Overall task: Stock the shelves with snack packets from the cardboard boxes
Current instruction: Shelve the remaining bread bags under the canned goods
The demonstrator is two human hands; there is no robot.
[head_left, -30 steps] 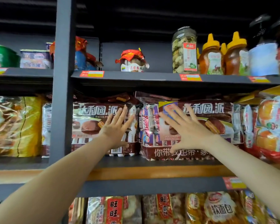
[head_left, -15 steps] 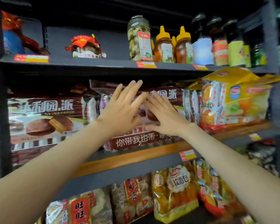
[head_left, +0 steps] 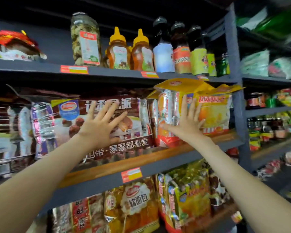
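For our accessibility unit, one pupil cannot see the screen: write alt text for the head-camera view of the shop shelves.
A person's open left hand presses on a brown pie packet and the right hand on a yellow packet beside it, both on the middle shelf. A jar and squeeze bottles stand on the shelf above.

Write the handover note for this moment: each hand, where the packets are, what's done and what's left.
Left hand: open, fingers spread, pressing flat on the front of the brown pie packet.
Right hand: open, flat against the yellow packet just to the right.
Both packets stand on the middle shelf, side by side, faces outward.
Done: these two packets are shelved; neither hand carries anything.
Left: likely square them up, then fetch more. No cardboard box is in view, so how much stock remains cannot be told.
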